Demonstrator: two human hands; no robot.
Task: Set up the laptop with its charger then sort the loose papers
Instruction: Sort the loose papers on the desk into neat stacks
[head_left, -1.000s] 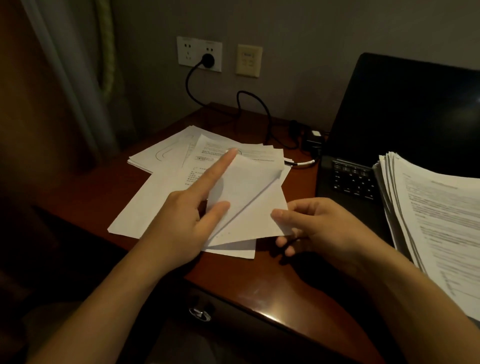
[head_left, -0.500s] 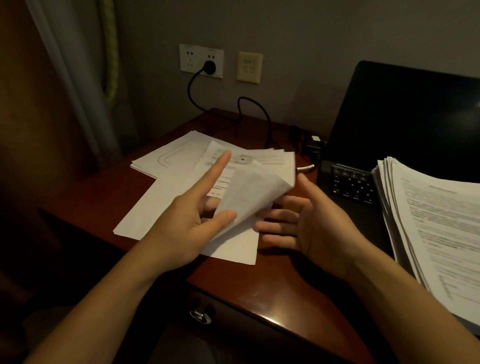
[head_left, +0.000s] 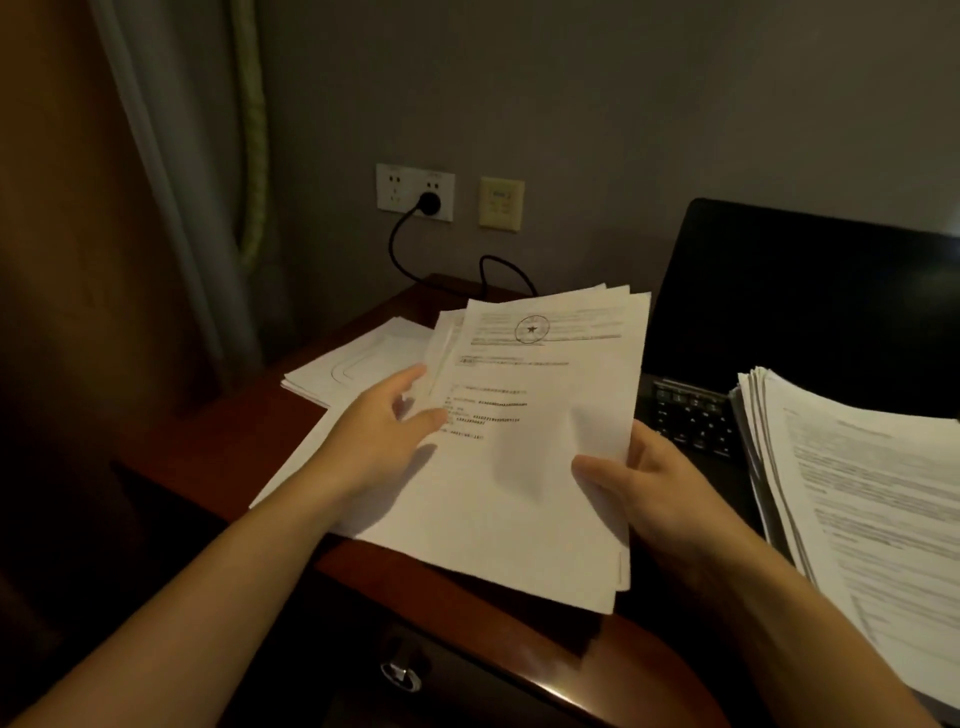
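- since half a second ago the sheaf of papers (head_left: 519, 483) has come up off the desk (head_left: 519, 649); the folded-over corner seen then now lies flat, with the printed face and its round star stamp turned toward the camera.
- head view: the right hand (head_left: 654, 488), which was lying with its palm up beside the sheets, now pinches the sheaf at its right edge, thumb on top and fingers curled underneath.
- the left hand (head_left: 379, 441) has moved to the sheaf's left edge; its fingers are loosely extended, the forefinger against the fanned edges and the thumb laid on the printed face.
- the sheaf is tilted, far end raised, above the front part of the desk and between the two hands.
- more loose sheets (head_left: 358, 364) lie flat on the desk behind the left hand, and one sheet lies partly under the sheaf.
- the laptop (head_left: 779, 312) stands open at the right with a dark screen.
- a thick stack of printed pages (head_left: 857, 493) lies over the right part of the laptop's keyboard.
- the charger cable (head_left: 400, 254) runs from a black plug (head_left: 430, 203) seated in the wall socket (head_left: 395, 189) down behind the raised sheaf; its far end is hidden.
- a beige switch panel (head_left: 501, 203) sits just right of the socket.
- a curtain (head_left: 171, 208) hangs at the left.
- a metal drawer pull (head_left: 400, 675) shows under the desk edge.
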